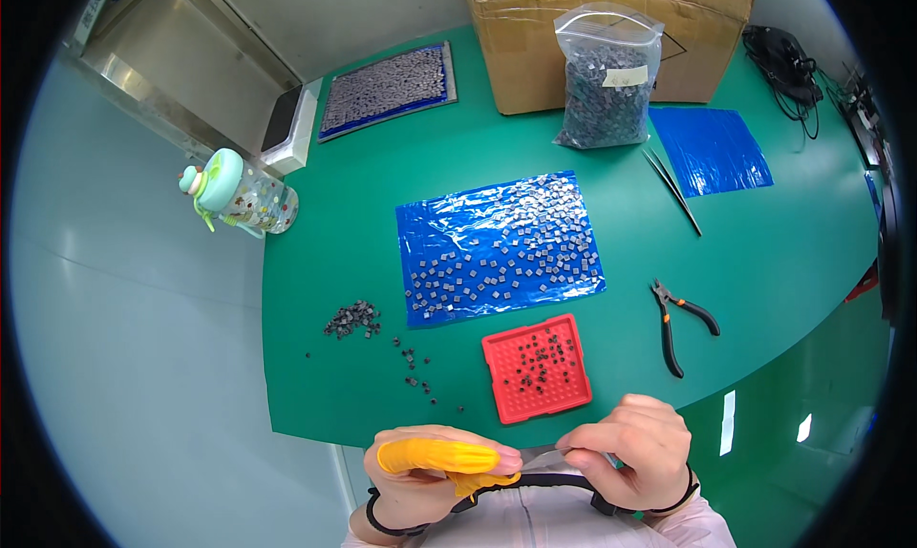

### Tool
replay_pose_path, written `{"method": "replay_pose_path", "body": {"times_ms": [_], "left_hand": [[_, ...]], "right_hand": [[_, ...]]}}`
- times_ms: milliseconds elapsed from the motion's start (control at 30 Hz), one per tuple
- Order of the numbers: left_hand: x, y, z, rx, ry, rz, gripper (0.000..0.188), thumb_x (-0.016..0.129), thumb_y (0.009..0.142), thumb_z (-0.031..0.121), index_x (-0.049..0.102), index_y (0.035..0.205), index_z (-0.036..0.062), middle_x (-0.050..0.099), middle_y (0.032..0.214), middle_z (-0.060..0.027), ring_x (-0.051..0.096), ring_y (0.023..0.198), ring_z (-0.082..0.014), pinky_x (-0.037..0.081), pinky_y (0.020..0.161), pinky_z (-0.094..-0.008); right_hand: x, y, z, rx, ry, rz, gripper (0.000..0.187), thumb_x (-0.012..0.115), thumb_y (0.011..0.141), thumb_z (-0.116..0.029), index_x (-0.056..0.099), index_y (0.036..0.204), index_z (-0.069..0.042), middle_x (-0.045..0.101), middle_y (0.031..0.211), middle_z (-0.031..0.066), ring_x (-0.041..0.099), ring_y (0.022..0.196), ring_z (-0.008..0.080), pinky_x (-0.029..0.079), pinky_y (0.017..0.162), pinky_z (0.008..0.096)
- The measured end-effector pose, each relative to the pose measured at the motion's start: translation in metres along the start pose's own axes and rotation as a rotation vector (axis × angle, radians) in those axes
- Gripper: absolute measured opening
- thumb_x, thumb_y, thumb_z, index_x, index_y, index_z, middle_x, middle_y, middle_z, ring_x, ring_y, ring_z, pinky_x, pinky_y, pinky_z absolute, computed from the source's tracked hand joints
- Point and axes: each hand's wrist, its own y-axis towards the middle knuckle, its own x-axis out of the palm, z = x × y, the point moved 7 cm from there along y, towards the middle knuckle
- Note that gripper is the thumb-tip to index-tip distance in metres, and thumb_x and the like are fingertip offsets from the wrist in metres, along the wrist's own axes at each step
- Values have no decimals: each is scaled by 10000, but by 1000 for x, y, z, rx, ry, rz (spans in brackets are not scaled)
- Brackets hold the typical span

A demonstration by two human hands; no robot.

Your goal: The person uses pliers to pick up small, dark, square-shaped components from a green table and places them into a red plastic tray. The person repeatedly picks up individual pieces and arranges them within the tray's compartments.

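At the near edge of the worktop (334, 214), the left hand (435, 467) and right hand (630, 453) pinch one clear plastic piece (544, 460); one red tray (504, 367) there holds dozens of dark parts (541, 356), one zip bag (611, 31) toward the far edge many dark pieces (602, 118).

My right hand (632, 451) can pass forward between red tray (502, 357) and pliers (669, 343), over green table (626, 343). Tray blocks middle; dark pile (353, 320) obstructs left.
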Motion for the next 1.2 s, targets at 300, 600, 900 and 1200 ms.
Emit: {"method": "replay_pose_path", "body": {"times_ms": [300, 600, 900, 1200], "left_hand": [[1, 1, 0, 1, 3, 26, 193, 712, 716, -154, 710, 886, -65, 717, 894, -165, 711, 781, -228, 601, 707, -316], [9, 8, 5, 45, 145, 108, 181, 690, 830, 78, 675, 708, -54, 677, 669, -172, 680, 583, -278, 577, 502, -328], [5, 4, 3, 156, 182, -3, 96, 693, 759, -99, 699, 846, -58, 719, 874, -162, 717, 759, -226, 602, 677, -302], [10, 5, 12, 278, 431, -40, 74, 736, 747, -5, 713, 816, -12, 731, 809, -93, 722, 749, -220, 583, 623, -271]], "right_hand": [[-1, -1, -1, 78, -9, -21, 107, 739, 776, -95, 649, 834, -88, 677, 682, -26, 531, 464, 123, 358, 444, 261], [-2, 3, 6, 260, 110, -121, 74, 731, 789, -110, 661, 792, -85, 635, 617, -30, 508, 443, 103, 347, 427, 253], [1, -1, 16, 432, 261, -143, 69, 703, 824, -83, 658, 795, -39, 649, 639, 14, 555, 473, 88, 395, 453, 232], [7, -5, 24, 523, 382, -280, 90, 672, 891, -145, 660, 933, -67, 595, 600, 9, 539, 478, 97, 403, 460, 241]]}}
